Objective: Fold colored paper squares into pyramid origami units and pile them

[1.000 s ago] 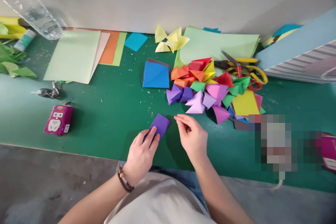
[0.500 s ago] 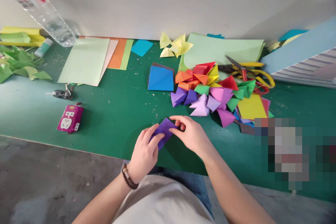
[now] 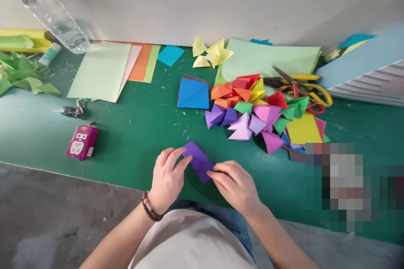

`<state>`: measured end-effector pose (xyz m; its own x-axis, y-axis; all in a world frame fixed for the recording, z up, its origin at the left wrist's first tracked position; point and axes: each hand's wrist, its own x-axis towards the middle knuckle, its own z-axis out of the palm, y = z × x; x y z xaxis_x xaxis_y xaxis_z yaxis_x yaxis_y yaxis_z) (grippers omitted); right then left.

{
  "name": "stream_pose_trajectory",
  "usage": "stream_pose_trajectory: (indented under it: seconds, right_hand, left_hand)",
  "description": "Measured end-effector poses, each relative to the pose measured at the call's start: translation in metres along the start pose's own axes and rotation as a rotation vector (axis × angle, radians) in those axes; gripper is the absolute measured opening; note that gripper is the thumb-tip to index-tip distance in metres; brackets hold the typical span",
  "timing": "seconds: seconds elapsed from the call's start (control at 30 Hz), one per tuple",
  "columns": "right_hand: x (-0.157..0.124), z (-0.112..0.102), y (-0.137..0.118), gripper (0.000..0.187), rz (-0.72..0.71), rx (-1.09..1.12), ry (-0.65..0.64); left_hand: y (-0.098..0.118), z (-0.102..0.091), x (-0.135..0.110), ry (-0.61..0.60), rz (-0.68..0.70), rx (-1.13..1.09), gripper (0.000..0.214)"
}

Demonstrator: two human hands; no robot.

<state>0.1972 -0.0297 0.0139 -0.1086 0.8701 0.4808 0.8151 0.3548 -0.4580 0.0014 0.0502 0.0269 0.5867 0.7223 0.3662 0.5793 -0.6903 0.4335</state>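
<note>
Pinching the upper left end of a purple paper (image 3: 200, 163), the left hand (image 3: 167, 176) has thumb and index finger closed on it, its other fingers partly tucked from sight; a beaded bracelet (image 3: 150, 213) rings that wrist. The right hand (image 3: 236, 183) grips the opposite end between its fingertips, which cover a bit of that corner. The paper is by the middle of the green counter's (image 3: 132, 147) near edge; whether it rests on the surface or is held just above is hard to tell. Beyond it, toward the far edge, a blue square (image 3: 193, 93) tops a stack, only slivers of the darker sheets beneath showing. Just right of that, folded pieces (image 3: 267, 113) overlap too closely to count. Behind them lie scissors (image 3: 320, 93), so crossed that the number of pairs is unclear. A yellow square (image 3: 303, 129) partly covers other sheets, which run into a pixelated patch (image 3: 345, 180) toward the right of the near edge; what that conceals cannot be made out. At the left, a clear bottle (image 3: 59, 21) by the far edge has its top cut off, and a purple socket block (image 3: 82, 142) stands by the near edge
</note>
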Motion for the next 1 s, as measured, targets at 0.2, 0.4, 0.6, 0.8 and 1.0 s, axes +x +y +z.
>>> stream_pose_trajectory:
  seconds: [0.2, 0.4, 0.6, 0.8, 1.0]
  right_hand:
    - [-0.006, -0.001, 0.0, 0.016, 0.047, 0.088, -0.216]
    - [0.03, -0.011, 0.017, 0.021, 0.315, 0.263, -0.309]
    - [0.067, 0.008, 0.031, 0.015, 0.366, 0.26, -0.387]
    - [0.075, 0.012, 0.03, 0.009, 0.356, 0.326, -0.485]
    - [0.078, 0.012, 0.036, 0.009, 0.36, 0.261, -0.493]
  left_hand:
    - [0.007, 0.006, -0.029, -0.195, 0.052, 0.021, 0.029]
    - [0.002, 0.003, -0.026, -0.191, 0.135, -0.018, 0.027]
    - [-0.005, -0.002, -0.016, -0.245, 0.214, -0.057, 0.023]
    - [-0.004, -0.003, -0.018, -0.237, 0.178, 0.024, 0.017]
    - [0.001, -0.008, -0.016, -0.261, 0.097, 0.035, 0.017]
